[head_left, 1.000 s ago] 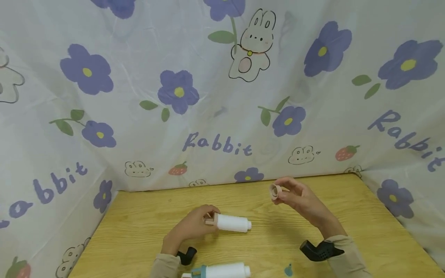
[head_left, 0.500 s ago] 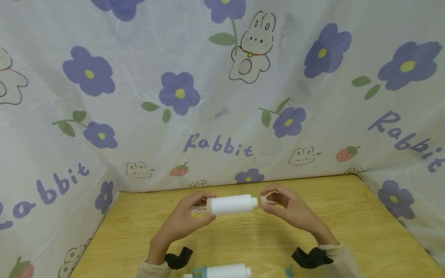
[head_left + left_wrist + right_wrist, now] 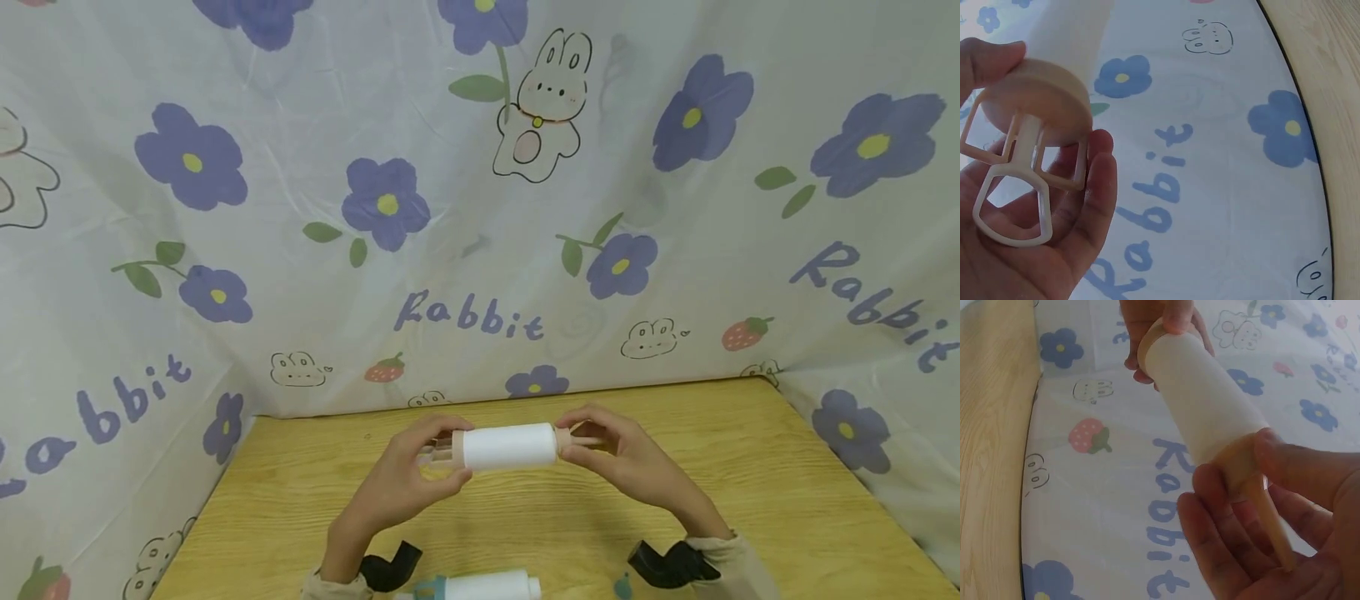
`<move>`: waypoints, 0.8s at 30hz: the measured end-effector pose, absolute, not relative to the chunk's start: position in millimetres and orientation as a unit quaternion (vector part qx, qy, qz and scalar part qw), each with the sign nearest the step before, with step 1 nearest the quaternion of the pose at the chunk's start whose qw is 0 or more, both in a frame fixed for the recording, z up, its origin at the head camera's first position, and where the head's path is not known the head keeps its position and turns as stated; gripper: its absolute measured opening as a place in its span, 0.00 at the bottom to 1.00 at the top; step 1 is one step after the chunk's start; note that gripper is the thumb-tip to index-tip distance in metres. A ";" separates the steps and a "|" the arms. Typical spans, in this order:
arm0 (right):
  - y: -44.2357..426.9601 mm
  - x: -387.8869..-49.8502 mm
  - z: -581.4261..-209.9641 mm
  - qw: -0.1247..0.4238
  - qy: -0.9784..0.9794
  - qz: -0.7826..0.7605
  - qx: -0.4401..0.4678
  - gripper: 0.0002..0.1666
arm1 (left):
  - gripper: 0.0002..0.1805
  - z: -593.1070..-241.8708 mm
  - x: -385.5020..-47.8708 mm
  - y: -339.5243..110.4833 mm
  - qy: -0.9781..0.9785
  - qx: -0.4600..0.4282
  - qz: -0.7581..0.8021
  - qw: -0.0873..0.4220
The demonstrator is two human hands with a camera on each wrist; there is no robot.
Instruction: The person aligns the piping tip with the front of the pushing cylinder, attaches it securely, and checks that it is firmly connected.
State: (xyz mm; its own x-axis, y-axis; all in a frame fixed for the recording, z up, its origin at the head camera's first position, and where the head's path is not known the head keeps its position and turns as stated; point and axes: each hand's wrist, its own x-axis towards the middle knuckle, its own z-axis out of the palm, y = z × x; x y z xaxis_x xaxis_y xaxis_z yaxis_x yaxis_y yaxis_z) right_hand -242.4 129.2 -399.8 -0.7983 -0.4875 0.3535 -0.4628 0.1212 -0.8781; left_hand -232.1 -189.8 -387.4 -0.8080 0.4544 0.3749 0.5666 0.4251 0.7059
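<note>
A white syringe [image 3: 510, 447] is held level above the table between both hands. My left hand [image 3: 390, 475] grips its beige collar, thumb and fingers round it. In the left wrist view the collar [image 3: 1038, 106] has two square finger loops, and a pale plunger handle [image 3: 1045, 215] sticks out between them over the palm. My right hand [image 3: 630, 458] pinches a beige nozzle cap [image 3: 1238, 464] by its rim. That cap sits against the barrel's right end, its thin tapered tip [image 3: 1272, 525] pointing back into the palm. How far it is seated is hidden.
Near the table's front edge lies a second white syringe [image 3: 491, 586] with a teal collar, cut off by the frame. A small teal nozzle [image 3: 622, 586] lies to its right. Cloth printed with flowers and rabbits [image 3: 480, 250] rises behind the wooden table [image 3: 787, 475].
My left hand has lifted the syringe off the low table position, and the right hand has brought the nozzle cap leftward. The gap between cap and barrel end has closed.
</note>
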 end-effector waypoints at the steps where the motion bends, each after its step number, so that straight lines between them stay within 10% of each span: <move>1: 128.8 -242.2 -400.3 0.002 0.746 -0.583 -0.322 0.15 | 0.23 -388.1 -232.9 -189.8 -0.842 -0.299 -0.446 0.057; 8: 127.3 -241.6 -402.9 -0.046 0.733 -0.578 -0.356 0.14 | 0.23 -390.6 -234.6 -190.2 -0.840 -0.291 -0.457 0.040; 24: 136.2 -237.4 -386.5 0.106 0.745 -0.592 -0.289 0.20 | 0.27 -388.2 -228.0 -181.7 -0.816 -0.371 -0.418 0.151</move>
